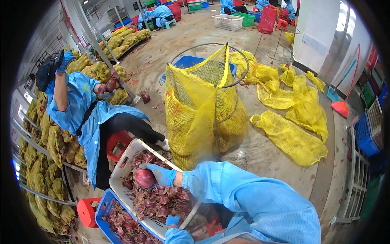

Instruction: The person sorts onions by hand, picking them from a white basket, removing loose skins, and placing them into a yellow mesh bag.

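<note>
Over the white crate point(116, 183), stained floor point(148, 67) beyond, the right grip point(160, 175) (left grip point(173, 222): can't tell) clamps an onion point(145, 179).

Text or signs — none legible

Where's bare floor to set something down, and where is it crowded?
Bare grey floor shows between the bulging yellow mesh bag and the nearest flat yellow mesh sack; more lies between the round metal hoop and the distant white plastic crate. Crowded: the white rectangular basket, heaped with purple onion skins under the blue-gloved right hand.
</note>
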`<state>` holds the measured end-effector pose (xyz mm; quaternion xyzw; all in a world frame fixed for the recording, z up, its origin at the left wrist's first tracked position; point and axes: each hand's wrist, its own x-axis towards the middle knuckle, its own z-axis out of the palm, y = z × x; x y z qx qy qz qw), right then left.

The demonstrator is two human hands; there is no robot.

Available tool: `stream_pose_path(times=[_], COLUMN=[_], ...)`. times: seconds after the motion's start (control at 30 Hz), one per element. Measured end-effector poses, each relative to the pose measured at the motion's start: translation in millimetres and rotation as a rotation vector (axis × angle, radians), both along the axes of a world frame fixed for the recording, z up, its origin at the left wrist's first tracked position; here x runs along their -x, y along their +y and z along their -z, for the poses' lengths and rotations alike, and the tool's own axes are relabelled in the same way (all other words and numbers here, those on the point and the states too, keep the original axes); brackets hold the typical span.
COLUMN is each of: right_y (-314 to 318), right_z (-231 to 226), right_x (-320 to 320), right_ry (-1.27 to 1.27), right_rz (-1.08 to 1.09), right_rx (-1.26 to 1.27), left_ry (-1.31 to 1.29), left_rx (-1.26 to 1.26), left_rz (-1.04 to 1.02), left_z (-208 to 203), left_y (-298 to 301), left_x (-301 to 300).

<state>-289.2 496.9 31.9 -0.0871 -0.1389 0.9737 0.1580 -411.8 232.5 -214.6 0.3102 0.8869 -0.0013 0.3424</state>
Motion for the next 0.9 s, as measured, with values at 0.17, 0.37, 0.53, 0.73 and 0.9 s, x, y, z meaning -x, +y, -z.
stream_pose_path(times=[0.17, 0.37, 0.53, 0.73, 0.9], right_y=[12, 31, 0, -66, -92], right_z=[-19, 25, 8, 11, -2], right_x=[-14, -1, 6, 4, -19], right_ry=[-0.014, 0.062, -0.056, -0.246, -0.06], right_rz=[0.044, 0.237, -0.011, -0.245, -0.436], right_rx=[0.097, -0.036, -0.155, -0.462, -0.627], left_ry=[-0.162, -0.914, -0.575, -0.431, -0.558], left_rx=[-0.101, -0.803, -1.447, -1.67, -1.717], left_rz=[-0.185, -1.044, -1.073, -0.913, -0.679], left_z=[-4, -44, -89, -195, -242], left_y=[-19, -32, -43, -3, 31], left_x=[9, -28, -4, -9, -32])
